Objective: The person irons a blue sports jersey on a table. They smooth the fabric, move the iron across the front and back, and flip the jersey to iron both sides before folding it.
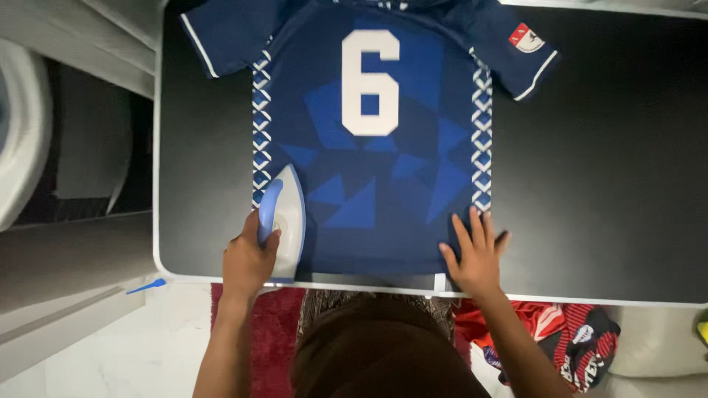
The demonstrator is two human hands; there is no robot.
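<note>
**Iron on the jersey's lower corner, other hand pressing the hem flat**

A dark blue jersey (pixel 376 140) lies spread on a black surface (pixel 605 162), back side up, with a large white numeral in the middle, lighter blue triangles across the body and a white zigzag strip down each side. Its short sleeves reach out toward the far corners.

The left hand (pixel 249 258) is clenched around the blue handle of a white iron (pixel 287 217) — fingers wrapped over the grip, thumb on the near side. The iron sits flat on the jersey's lower left corner, over the zigzag strip, its pointed tip aimed away from the person.

The right hand (pixel 476 254) is open, fingers spread and straight, palm down on the lower right part of the jersey just by the hem and the right zigzag strip — it grasps nothing, only presses the cloth.

Below the surface's near edge lie a red rug (pixel 258 332) on the floor and a crumpled red-and-black garment (pixel 568 339) to the right. A small blue object (pixel 146 285) lies on the pale floor at left.
</note>
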